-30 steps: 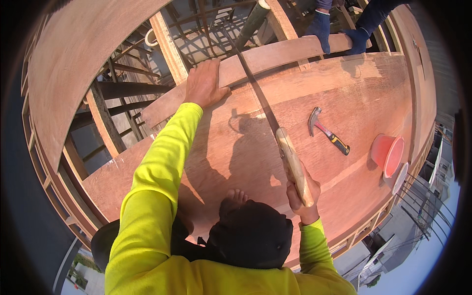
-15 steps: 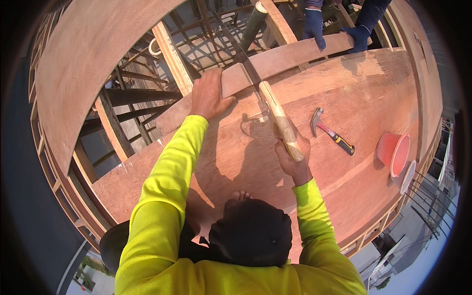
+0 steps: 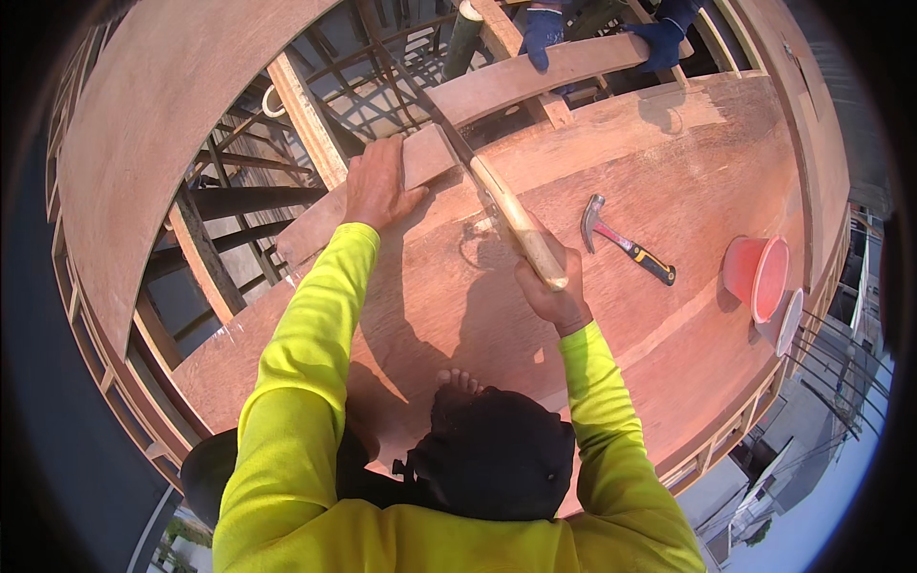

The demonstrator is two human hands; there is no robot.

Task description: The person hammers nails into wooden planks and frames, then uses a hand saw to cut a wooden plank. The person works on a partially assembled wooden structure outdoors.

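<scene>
My left hand [image 3: 377, 183] presses on a narrow plywood strip [image 3: 427, 158], its fingers curled over the far edge. In my right hand [image 3: 559, 289] is the wooden handle [image 3: 516, 222] of a handsaw. The saw's long dark blade [image 3: 441, 122] points away to the upper left, along the strip's right end. Past the blade lies another length of plywood strip [image 3: 544, 80], offset farther from me. A co-worker's blue-gloved hands [image 3: 659, 46] hold its far right part. A claw hammer [image 3: 626, 244] rests to the right of my right hand.
Under me is a large reddish plywood sheet [image 3: 669, 162]. Beyond the strip, open framing shows wooden beams [image 3: 308, 119] and gaps to a lower level. A curved plywood panel [image 3: 172, 124] stands at left. Pink bucket [image 3: 743, 269] and a pale one [image 3: 789, 323] sit at right.
The length held by the co-worker has shifted away and stands apart from my strip, with a wider offset at the saw. My hands keep their holds; the whole view has shifted slightly.
</scene>
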